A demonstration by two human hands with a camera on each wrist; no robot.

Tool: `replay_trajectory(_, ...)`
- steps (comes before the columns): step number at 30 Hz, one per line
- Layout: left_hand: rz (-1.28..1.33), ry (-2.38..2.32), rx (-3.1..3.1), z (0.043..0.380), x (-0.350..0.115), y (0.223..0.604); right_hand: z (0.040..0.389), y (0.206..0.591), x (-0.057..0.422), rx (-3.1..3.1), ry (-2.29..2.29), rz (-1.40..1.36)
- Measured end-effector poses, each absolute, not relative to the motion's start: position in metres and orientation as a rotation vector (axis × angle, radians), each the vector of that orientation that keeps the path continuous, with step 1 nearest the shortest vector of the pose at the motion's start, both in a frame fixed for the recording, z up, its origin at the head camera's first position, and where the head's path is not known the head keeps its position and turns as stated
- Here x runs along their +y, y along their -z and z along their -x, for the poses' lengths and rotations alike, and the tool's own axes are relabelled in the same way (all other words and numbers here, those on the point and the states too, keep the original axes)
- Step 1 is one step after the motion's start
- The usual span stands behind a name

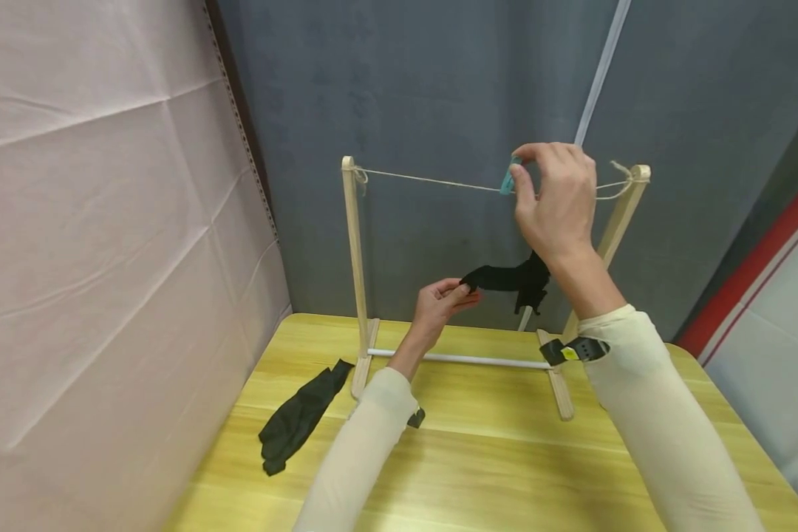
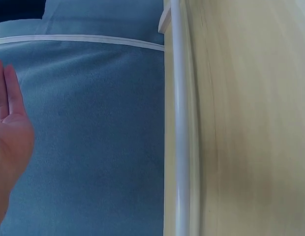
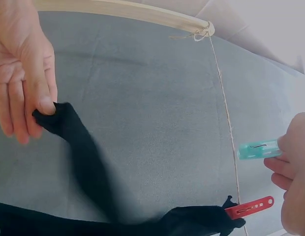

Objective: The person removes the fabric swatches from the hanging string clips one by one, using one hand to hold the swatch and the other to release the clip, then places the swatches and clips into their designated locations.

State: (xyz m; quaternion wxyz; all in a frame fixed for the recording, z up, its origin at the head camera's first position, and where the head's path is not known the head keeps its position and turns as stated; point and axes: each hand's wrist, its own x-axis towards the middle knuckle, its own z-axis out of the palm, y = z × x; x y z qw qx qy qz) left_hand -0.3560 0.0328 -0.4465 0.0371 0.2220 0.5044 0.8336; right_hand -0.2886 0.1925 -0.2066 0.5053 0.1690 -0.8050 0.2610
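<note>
My left hand (image 1: 441,307) pinches one end of a long black sock (image 1: 499,278) between thumb and fingers, its other fingers fairly straight. In the right wrist view, a red clothespin (image 3: 250,208) clips the sock's far part at the string (image 3: 226,105). Up at the line, my right hand (image 1: 561,199) pinches a teal clothespin (image 1: 507,179) by thumb and fingers. The teal clothespin's tip is right by the string; whether it grips it I cannot tell. The left wrist view shows just part of the left hand (image 2: 12,142).
The string spans two wooden posts (image 1: 355,251) joined low down by a white rod (image 1: 462,359). Another black sock-like cloth (image 1: 306,414) lies at the left of the wooden table (image 1: 492,458). A grey curtain (image 1: 425,89) hangs behind, and a pale cloth wall (image 1: 106,244) stands left.
</note>
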Motion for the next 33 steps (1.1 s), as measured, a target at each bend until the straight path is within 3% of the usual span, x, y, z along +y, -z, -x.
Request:
replay_trajectory(9,-0.503,-2.525,1.756,0.355,0.023,0.452,0.284,0.213,0.196,-1.924,-0.650,-0.435)
replay_trajectory(21,-0.657,-2.267,2.060,0.347,-0.011,0.450,0.262,0.236,0.220,-1.904,-0.670,-0.422)
replay_trajectory(33,-0.627,-2.089,2.326,0.327,-0.060,0.455,0.262,0.297,0.259,-1.885,-0.718,-0.300)
